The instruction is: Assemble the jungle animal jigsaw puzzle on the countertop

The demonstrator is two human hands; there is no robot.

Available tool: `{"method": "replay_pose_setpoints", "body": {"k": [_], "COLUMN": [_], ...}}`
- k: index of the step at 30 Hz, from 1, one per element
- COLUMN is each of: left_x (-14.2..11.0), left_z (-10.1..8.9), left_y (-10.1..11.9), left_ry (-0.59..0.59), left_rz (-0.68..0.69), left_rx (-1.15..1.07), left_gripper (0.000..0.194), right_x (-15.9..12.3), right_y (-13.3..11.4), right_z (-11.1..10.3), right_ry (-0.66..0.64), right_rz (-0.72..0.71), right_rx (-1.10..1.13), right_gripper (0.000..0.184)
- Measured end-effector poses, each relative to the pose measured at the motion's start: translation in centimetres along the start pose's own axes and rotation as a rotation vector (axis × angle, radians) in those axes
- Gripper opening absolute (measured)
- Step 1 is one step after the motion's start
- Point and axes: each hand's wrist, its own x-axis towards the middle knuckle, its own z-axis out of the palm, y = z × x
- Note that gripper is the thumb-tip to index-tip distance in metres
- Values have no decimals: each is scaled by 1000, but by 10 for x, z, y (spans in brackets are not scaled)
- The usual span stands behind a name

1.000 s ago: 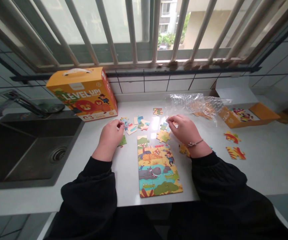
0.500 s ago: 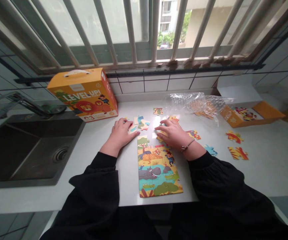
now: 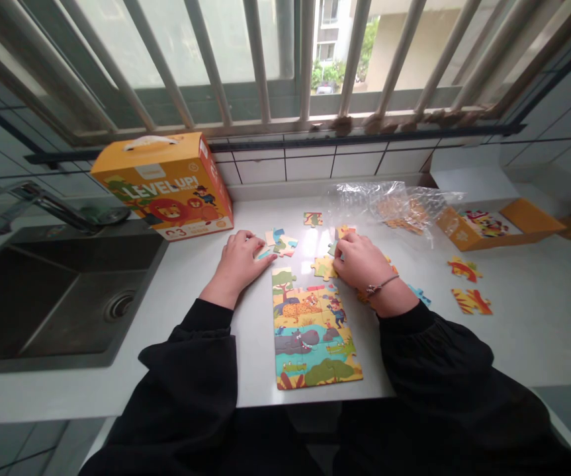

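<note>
My left hand (image 3: 238,266) rests on the counter with its fingers apart. Its thumb lies along a pale puzzle piece with a blue streak (image 3: 266,252), and the hand covers whatever is under the palm. Next to it are overlapping loose pieces (image 3: 285,246). My right hand (image 3: 362,266) is closed in a pinch at a small greenish puzzle piece (image 3: 332,248), mostly hidden by the fingers. Just left of those fingertips lies a yellow piece (image 3: 323,268). Between my forearms sits the partly joined animal puzzle (image 3: 312,337), with one tree piece (image 3: 282,281) rising at its top left corner.
An orange carry box (image 3: 171,192) stands at the back left beside the sink (image 3: 67,297). Clear plastic bags (image 3: 389,205) and an opened orange box (image 3: 501,228) are at the back right. Several more pieces, including a striped one (image 3: 471,301), lie to the right.
My left hand has moved right and spread over the pale pieces. My right hand reached left over the yellow piece, then drew back right and closed its fingers.
</note>
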Motion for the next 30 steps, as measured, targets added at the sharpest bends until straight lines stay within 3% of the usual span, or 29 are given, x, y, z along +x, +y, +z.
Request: {"method": "replay_pose_setpoints", "body": {"k": [3,7,11,14,22,27,30], "left_x": [-4,-11,-10,-3,14,16,15], "left_z": [-4,-8,-6,0,18,21,22], "left_y": [-4,-13,-12,-1,38,36,33], "left_ry": [-4,-92,-71,-11,-54,-48,-19], "left_rz": [-23,-35,-18,4,54,63,59], "left_rx": [36,70,59,28,21,-80,-78], "left_gripper": [45,63,58,48,39,28,37], "right_x": [-1,-1,-4,-6,-4,-2,1], "right_y": [-5,-10,-4,1,-12,-14,-15], "right_z": [-1,0,3,4,3,3,5], "right_ry": [11,-70,-100,-73,-47,4,29], "right_rz": [-81,-249,-145,-77,-91,-116,-137], "right_rx": [67,129,80,22,7,59,105], "right_gripper": [16,33,37,37,47,39,36]}}
